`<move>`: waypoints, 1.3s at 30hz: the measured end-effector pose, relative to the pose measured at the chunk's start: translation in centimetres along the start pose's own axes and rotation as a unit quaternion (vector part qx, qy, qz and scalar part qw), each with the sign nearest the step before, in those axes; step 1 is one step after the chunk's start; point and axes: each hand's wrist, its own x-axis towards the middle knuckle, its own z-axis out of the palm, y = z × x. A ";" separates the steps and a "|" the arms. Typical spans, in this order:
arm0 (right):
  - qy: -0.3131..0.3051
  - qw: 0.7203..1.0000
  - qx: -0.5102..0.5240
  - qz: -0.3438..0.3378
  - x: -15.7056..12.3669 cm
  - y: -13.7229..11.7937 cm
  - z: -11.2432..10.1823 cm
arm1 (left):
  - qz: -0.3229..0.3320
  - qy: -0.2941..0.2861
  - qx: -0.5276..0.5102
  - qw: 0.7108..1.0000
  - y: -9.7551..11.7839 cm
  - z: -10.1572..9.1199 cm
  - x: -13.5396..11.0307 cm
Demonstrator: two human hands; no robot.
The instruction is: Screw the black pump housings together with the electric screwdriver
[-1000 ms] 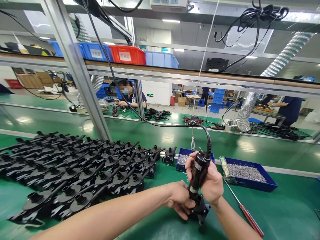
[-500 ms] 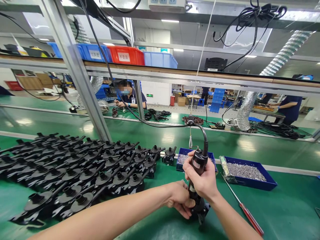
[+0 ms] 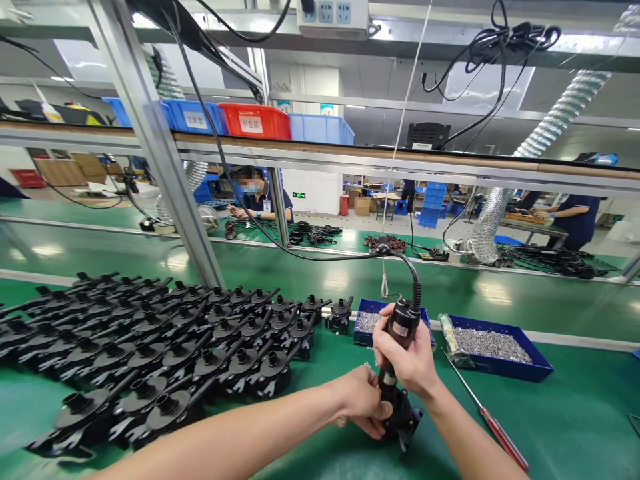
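Note:
My right hand [image 3: 419, 360] is wrapped around a black corded electric screwdriver [image 3: 401, 321], held almost upright with its lower end down at a black plastic part [image 3: 407, 427]. The driver's tip is hidden by my fingers and the part. With thumb and fingers closed on that part, my left hand [image 3: 364, 403] steadies it on the green bench, left of the driver. Just behind my hands sits a blue tray [image 3: 367, 320] of small metal screws. A few loose screws lie by my left fingers.
Rows of similar black parts [image 3: 240, 360] cover the bench on the left. On the right are a second blue screw tray [image 3: 493, 343] and a red-handled screwdriver [image 3: 503, 437]. The driver's cable [image 3: 320, 257] hangs across the frame. A person [image 3: 260, 193] works at the bench beyond.
My right hand and the electric screwdriver have shifted slightly to the right. Both hands keep their grip. The view has tilted up a little.

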 end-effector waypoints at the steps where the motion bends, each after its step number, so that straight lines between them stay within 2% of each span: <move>1: -0.001 1.000 -0.001 -0.004 0.0 -0.1 -0.1 | 0.011 0.012 0.003 1.000 0.0 0.2 -0.5; 3: 0.005 1.000 -0.005 -0.016 0.0 -0.4 -0.3 | 0.056 0.044 0.005 0.997 -0.2 1.1 -1.5; 5: 0.020 0.999 -0.012 -0.029 -0.2 -0.9 -0.5 | 0.153 0.059 -0.001 0.986 -1.0 2.2 -2.2; 7: 0.029 0.999 -0.007 -0.036 -0.4 -1.6 -0.8 | 0.274 0.037 -0.016 0.961 -2.0 3.2 -2.4; 9: 0.011 0.999 0.018 -0.034 -0.8 -2.3 -1.0 | 0.323 0.030 -0.018 0.946 -2.7 3.4 -2.2; 12: -0.013 0.999 0.046 -0.013 -1.2 -2.8 -0.9 | 0.330 0.021 -0.003 0.944 -2.5 2.4 -1.6; 16: -0.012 0.999 0.032 0.012 -1.3 -2.1 -0.3 | 0.363 -0.018 -0.006 0.932 -1.9 0.8 -1.6; 21: -0.030 0.999 0.029 0.017 -1.0 -1.2 -0.1 | 0.365 0.013 -0.015 0.931 -2.1 1.6 -1.9; 26: -0.068 0.994 -0.016 0.079 -0.8 -1.5 0.4 | 0.323 0.028 -0.030 0.946 -2.0 2.1 -1.9; 31: -0.007 0.998 -0.049 0.046 -1.2 -0.4 0.5 | 0.317 0.019 -0.069 0.946 -1.7 2.4 -2.2; 39: 0.006 0.997 -0.080 0.008 -1.8 0.3 0.8 | 0.351 0.034 -0.058 0.934 -0.1 2.5 -3.4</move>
